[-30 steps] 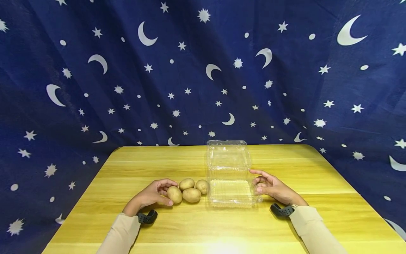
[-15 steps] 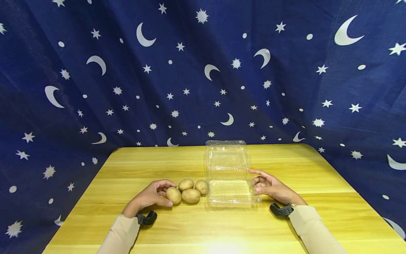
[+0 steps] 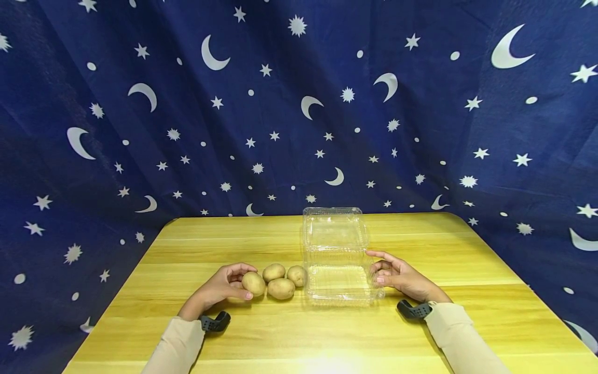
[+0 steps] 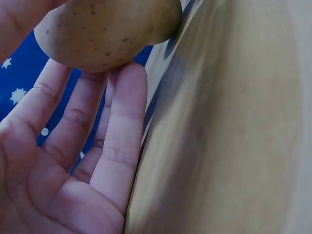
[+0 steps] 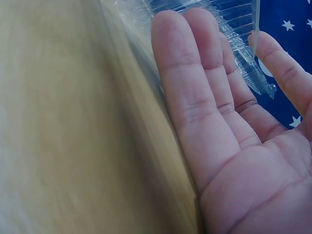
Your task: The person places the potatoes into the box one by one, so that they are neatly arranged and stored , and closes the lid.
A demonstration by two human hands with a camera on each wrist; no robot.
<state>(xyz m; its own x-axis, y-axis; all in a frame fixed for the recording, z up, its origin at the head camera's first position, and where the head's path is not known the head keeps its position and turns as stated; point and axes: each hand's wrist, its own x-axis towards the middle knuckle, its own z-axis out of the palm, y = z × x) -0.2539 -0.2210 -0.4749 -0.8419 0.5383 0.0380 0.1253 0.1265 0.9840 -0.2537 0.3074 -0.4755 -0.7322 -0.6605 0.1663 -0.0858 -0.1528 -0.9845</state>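
My left hand (image 3: pixel 239 283) grips a tan potato (image 3: pixel 254 283) between thumb and fingertips, just left of three other potatoes (image 3: pixel 281 288) lying on the yellow wooden table (image 3: pixel 327 332). In the left wrist view the potato (image 4: pixel 107 29) sits at the fingertips of my left hand (image 4: pixel 92 161), above the table. A clear plastic clamshell box (image 3: pixel 337 283) stands open to the right of the potatoes, its lid (image 3: pixel 334 228) upright behind the tray. My right hand (image 3: pixel 385 272) rests against the box's right side, fingers (image 5: pixel 209 97) straight along the ribbed wall (image 5: pixel 239 44).
A dark blue curtain (image 3: pixel 299 104) with white moons and stars hangs behind and around the table. Black wrist mounts (image 3: pixel 212 322) sit at both cuffs. Bare tabletop lies in front of the box and to the far right.
My left hand has drawn its potato slightly left and up, opening a small gap from the other potatoes. The right hand and box have stayed put.
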